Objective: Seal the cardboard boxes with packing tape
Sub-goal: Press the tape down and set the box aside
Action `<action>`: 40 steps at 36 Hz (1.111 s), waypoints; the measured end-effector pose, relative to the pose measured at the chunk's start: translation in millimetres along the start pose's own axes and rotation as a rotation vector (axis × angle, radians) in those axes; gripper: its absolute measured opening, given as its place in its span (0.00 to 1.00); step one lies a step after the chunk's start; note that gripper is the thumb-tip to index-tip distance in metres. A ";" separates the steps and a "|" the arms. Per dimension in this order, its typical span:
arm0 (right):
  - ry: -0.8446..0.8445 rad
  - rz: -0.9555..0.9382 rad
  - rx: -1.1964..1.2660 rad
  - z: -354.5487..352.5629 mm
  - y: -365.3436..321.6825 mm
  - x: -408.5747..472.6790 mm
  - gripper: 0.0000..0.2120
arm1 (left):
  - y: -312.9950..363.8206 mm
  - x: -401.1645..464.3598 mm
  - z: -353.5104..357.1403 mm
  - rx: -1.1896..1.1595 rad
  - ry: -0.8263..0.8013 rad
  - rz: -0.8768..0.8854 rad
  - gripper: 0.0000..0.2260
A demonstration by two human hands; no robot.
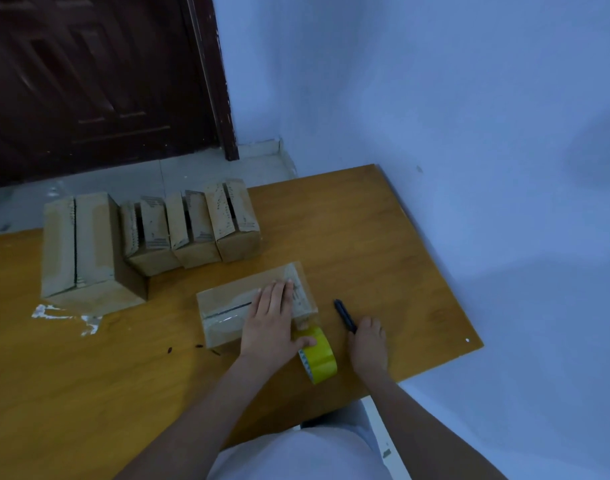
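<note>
Head view: left hand (270, 318) presses flat on the box (227, 306) to hold tape down, tape roll (318, 358) beside it, while right hand (367, 341) pinches the cutter (345, 315).

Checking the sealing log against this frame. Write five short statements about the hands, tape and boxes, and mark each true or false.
1. The left hand lies flat on the box nearest the person. True.
2. The tape roll is red. False: it is yellow.
3. The right hand grips the tape roll. False: it rests on the table at the black cutter, beside the roll.
4. Four more boxes stand in a row behind. True.
5. The cutter lies on top of a box. False: it lies on the table.
</note>
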State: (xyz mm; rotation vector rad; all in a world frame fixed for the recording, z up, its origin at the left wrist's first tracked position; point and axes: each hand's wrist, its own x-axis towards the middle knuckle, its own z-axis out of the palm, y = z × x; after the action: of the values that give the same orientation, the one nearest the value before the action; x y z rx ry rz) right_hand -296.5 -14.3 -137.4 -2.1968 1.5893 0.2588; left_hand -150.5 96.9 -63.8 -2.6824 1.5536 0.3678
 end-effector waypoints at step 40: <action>0.269 -0.190 -0.109 -11.7 4.4 -4.6 0.15 | -6.6 1.3 5.0 -0.020 0.029 0.042 0.50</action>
State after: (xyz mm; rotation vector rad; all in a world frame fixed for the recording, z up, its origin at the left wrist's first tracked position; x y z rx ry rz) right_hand -303.2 -16.6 -126.2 -2.5361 1.5145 -0.0075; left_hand -145.2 99.8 -69.6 -2.6849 1.6252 0.3495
